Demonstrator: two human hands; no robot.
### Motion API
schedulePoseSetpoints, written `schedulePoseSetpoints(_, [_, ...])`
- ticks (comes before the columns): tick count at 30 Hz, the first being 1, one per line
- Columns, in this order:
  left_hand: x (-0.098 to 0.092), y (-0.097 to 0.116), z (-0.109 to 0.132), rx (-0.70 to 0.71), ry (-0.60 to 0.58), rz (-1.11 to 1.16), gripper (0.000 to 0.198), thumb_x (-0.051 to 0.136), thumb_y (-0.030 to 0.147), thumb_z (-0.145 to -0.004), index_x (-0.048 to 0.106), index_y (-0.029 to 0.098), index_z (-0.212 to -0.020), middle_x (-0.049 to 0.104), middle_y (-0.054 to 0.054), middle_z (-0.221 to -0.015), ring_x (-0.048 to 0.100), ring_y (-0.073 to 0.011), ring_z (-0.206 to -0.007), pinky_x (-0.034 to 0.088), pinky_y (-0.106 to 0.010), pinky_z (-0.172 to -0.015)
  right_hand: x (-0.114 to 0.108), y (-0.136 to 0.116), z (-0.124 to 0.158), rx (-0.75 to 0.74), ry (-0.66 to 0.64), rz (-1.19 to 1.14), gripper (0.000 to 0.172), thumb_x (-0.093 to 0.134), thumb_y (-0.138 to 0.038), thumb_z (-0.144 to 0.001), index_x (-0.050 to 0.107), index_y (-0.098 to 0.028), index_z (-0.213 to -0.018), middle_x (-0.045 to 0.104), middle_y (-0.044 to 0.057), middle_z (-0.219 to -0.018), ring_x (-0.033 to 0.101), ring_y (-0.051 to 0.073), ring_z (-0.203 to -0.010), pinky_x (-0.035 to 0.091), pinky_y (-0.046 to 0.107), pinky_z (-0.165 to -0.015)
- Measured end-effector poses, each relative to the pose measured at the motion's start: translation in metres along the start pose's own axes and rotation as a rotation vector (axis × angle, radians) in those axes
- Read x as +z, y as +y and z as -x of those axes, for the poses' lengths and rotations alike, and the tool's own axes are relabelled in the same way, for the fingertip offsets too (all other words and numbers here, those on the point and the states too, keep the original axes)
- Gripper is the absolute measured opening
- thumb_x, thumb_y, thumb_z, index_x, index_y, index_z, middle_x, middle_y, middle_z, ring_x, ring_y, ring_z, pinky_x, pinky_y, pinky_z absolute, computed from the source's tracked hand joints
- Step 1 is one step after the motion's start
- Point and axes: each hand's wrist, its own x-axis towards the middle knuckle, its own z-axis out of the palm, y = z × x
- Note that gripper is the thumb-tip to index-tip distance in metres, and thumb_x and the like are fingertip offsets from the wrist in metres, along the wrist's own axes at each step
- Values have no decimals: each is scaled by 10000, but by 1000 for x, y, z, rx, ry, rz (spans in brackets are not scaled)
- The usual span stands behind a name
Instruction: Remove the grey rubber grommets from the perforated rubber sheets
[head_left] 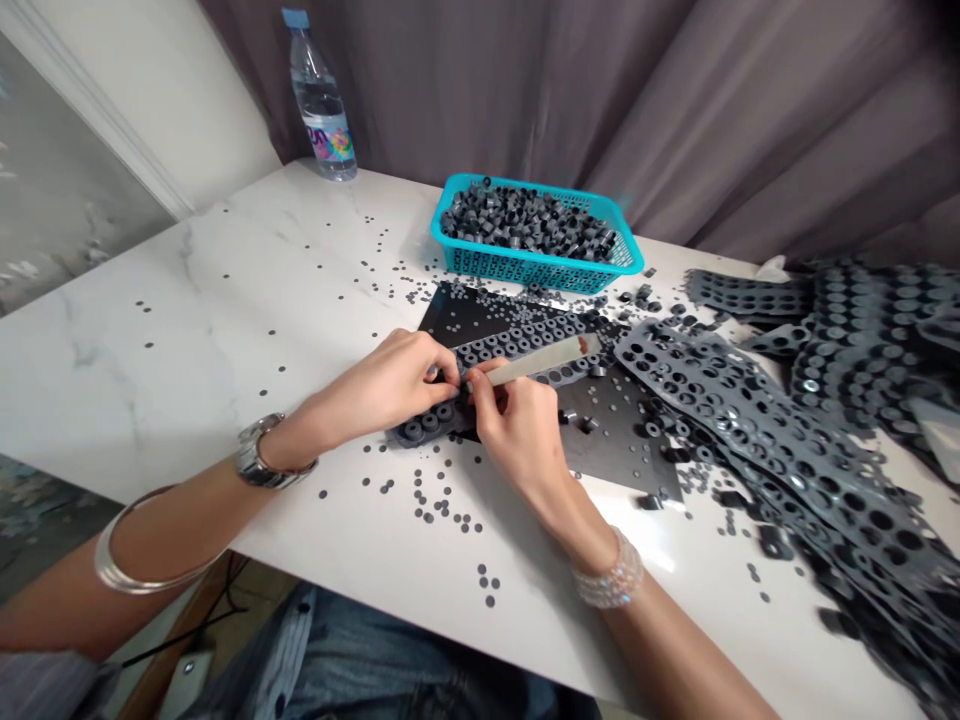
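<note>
My left hand point(390, 385) is curled with its fingertips pinching a strip of grey rubber rings point(510, 350) that lies on a black mat point(615, 430). My right hand point(521, 425) grips a flat pale metal tool point(544, 360), its tip pressed at the strip right beside my left fingertips. The tool's far end points up and to the right over the strip. A watch and a bangle sit on my left arm, a beaded bracelet on my right wrist.
A turquoise basket point(540, 265) full of grey rings stands behind the mat. A pile of punched-out grey sheets point(817, 400) fills the right side. A water bottle point(322, 100) stands at the back left. Small grey discs point(442, 505) lie scattered over the white marble table point(187, 320).
</note>
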Motion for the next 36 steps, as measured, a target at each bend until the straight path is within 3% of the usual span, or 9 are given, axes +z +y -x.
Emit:
schedulePoseSetpoints(5, [7,-1,2,-19,26,-105,170,596,289,-774,732,222,-852,670,2,-709,588,-156,-692,388,-277,-651,-3,2,0,67,14,-151,326,462,-256,-919,567,-176,-622,672,16,-733,558,88,-524,376,235,-547])
schedulePoseSetpoints(9, [10,-4,4,-33,36,-137,198,591,305,-775,713,215,-902,699,-26,-798,619,-189,-769,413,-293,-688,-4,2,-1,64,10,-170,321,460,-260,-921,580,-170,-638,663,10,-728,568,89,-547,389,231,-560])
schedulePoseSetpoints(27, [10,-1,3,-39,-1,-86,164,586,284,-772,717,229,-855,673,-19,-718,606,-210,-800,389,-297,-668,-5,2,1,-2,-53,-102,316,458,-245,-924,591,-172,-647,698,21,-807,531,80,-517,364,233,-537])
schedulePoseSetpoints(32, [8,4,2,-6,5,-38,158,551,216,-773,708,208,-758,616,9,-636,537,-141,-644,346,-273,-609,-1,4,1,-40,-44,-5,265,453,-242,-931,619,-181,-734,707,29,-813,503,89,-503,342,249,-542])
schedulePoseSetpoints(36, [-15,-1,1,-104,-52,225,86,655,252,-724,706,186,-707,459,41,-514,362,-74,-477,246,-250,-479,0,4,0,-28,-52,28,263,445,-253,-934,622,-180,-755,700,31,-774,474,86,-468,327,259,-528])
